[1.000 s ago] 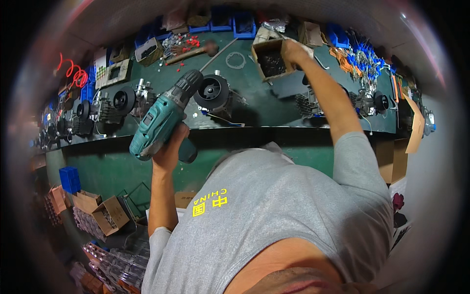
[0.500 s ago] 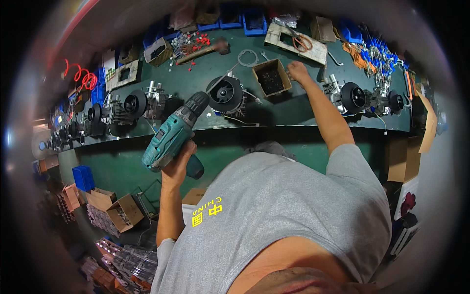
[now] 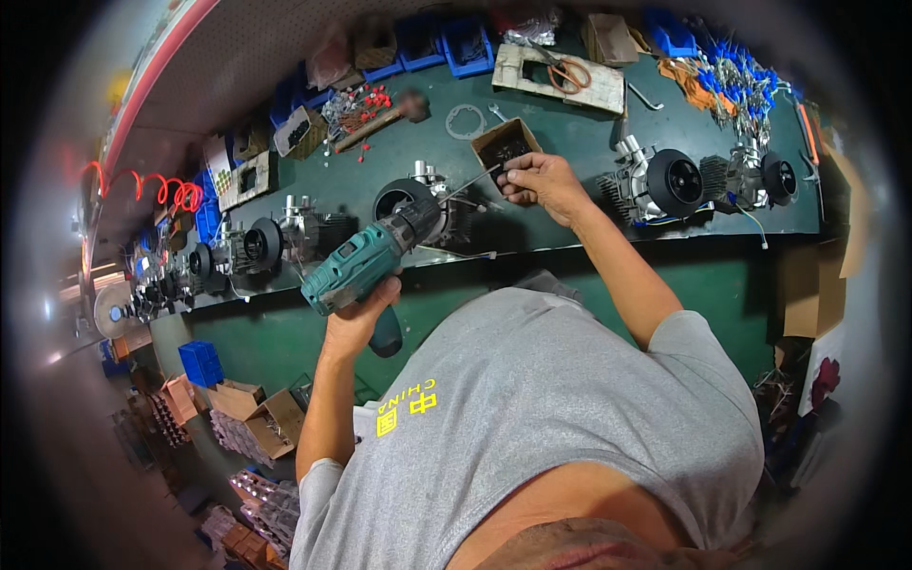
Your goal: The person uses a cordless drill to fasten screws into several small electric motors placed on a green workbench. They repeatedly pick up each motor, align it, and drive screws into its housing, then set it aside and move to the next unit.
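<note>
My left hand (image 3: 366,318) is wrapped round the grip of a teal and black cordless drill (image 3: 353,270), held in front of the bench. Its long thin bit (image 3: 472,181) points up and to the right, passing over a metal blower unit (image 3: 401,197) with a black fan wheel. At the bit's tip, my right hand (image 3: 549,187) has thumb and fingers pinched together; whatever lies between them is too small to make out. Just beyond those fingers stands an open cardboard box (image 3: 494,137) holding small dark pieces.
More blower units (image 3: 676,182) line the bench's front edge on both sides. Farther back lie a hammer (image 3: 385,119), a ring gasket (image 3: 465,122), a spanner (image 3: 497,112), scissors (image 3: 570,76) on a pale block and blue bins (image 3: 467,47). A red coiled hose (image 3: 176,195) hangs at left.
My right hand has come back from beside the cardboard box to the bit's tip. The drill has swung slightly rightward and lower. The whole view has shifted a little.
</note>
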Motion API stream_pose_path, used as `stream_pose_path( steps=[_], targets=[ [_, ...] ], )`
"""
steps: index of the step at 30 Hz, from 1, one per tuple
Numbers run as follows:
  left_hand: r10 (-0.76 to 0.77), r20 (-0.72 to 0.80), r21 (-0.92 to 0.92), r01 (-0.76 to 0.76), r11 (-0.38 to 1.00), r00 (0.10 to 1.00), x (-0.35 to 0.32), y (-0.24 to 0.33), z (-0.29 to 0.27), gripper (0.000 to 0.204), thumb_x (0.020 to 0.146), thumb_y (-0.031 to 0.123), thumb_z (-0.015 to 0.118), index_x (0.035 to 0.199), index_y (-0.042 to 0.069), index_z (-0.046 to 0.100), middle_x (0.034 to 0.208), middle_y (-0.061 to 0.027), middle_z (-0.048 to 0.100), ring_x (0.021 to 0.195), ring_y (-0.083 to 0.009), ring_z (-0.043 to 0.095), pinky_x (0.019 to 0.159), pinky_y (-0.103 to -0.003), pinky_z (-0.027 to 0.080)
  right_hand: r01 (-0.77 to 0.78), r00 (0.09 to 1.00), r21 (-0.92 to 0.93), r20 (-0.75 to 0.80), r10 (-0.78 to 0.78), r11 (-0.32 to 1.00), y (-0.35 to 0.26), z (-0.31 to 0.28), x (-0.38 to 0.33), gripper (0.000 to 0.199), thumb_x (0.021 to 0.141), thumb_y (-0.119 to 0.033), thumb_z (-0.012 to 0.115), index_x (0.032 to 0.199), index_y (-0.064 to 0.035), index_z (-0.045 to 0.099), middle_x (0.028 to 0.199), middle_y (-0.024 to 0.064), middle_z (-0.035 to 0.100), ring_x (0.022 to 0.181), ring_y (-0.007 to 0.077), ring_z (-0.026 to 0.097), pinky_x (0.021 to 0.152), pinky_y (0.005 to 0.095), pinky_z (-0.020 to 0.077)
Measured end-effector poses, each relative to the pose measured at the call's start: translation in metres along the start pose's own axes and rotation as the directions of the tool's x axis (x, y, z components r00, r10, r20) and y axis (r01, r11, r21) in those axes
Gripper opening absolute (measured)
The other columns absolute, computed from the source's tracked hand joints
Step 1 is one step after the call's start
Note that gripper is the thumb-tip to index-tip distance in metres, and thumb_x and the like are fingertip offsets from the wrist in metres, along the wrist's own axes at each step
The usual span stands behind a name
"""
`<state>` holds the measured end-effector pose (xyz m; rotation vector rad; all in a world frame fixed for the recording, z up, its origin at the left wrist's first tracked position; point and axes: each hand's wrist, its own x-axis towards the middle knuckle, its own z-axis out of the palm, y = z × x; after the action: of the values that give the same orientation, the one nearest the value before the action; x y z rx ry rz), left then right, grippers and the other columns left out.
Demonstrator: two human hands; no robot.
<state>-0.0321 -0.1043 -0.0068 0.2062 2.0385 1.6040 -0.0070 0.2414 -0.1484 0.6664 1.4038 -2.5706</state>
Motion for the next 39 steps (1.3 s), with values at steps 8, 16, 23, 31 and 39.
stream_pose_path(
  steps=[8,16,23,31,39],
  targets=[
    [-0.050,-0.017,-0.056,0.048,0.997,0.999,0.005,0.002,0.019,0.024,0.088,0.011,0.077,0.110,0.004,0.069,0.094,-0.0028,0.069,0.077,-0.0123,0.062,0.072,-0.029,0.052,-0.013,0.986,0.259,0.166,-0.031,0.966,0.010,-0.013,0.006,0.023,0.099,-0.005,0.058,0.121,0.0022,0.060,0.108,0.0132,0.069,0.091,0.0190,0.069,0.081,0.0311,0.0604],
    [-0.149,0.038,-0.100,0.152,0.983,0.988,0.014,0.008,-0.005,0.035,0.087,0.011,0.078,0.118,0.003,0.065,0.101,-0.0076,0.070,0.078,-0.0163,0.064,0.072,-0.032,0.055,-0.104,0.949,0.205,0.312,0.036,0.973,0.002,-0.016,0.015,0.024,0.099,-0.006,0.059,0.121,0.0019,0.061,0.107,0.0128,0.069,0.093,0.0183,0.070,0.079,0.0297,0.0604],
    [-0.155,0.105,0.088,0.146,0.985,0.982,0.029,0.030,-0.062,0.035,0.086,0.010,0.078,0.118,0.003,0.065,0.101,-0.0068,0.070,0.078,-0.0157,0.062,0.071,-0.032,0.053,-0.080,0.934,-0.036,0.345,0.088,0.996,0.008,0.011,0.027,0.021,0.095,-0.007,0.064,0.114,0.0015,0.069,0.104,0.0097,0.070,0.090,0.0161,0.068,0.079,0.0288,0.0578],
    [-0.077,0.196,0.636,-0.067,0.769,0.978,0.070,0.113,-0.068,0.028,0.088,0.014,0.077,0.111,0.004,0.068,0.096,-0.0028,0.070,0.086,-0.0134,0.061,0.079,-0.031,0.053,0.601,0.799,-0.490,0.397,-0.451,0.632,0.029,0.054,0.065,0.026,0.085,-0.003,0.064,0.110,0.0003,0.073,0.104,0.0095,0.070,0.098,0.0182,0.064,0.090,0.0322,0.0493],
    [-0.106,0.398,0.750,-0.256,0.610,0.911,0.108,0.143,-0.059,0.041,0.088,0.022,0.079,0.121,0.003,0.064,0.104,-0.0081,0.071,0.093,-0.0168,0.063,0.084,-0.035,0.053,0.486,0.873,-0.441,0.291,-0.392,0.755,0.048,0.062,0.066,0.038,0.087,0.001,0.057,0.123,-0.0006,0.067,0.111,0.0104,0.072,0.102,0.0174,0.065,0.096,0.0315,0.0494]
  ],
)
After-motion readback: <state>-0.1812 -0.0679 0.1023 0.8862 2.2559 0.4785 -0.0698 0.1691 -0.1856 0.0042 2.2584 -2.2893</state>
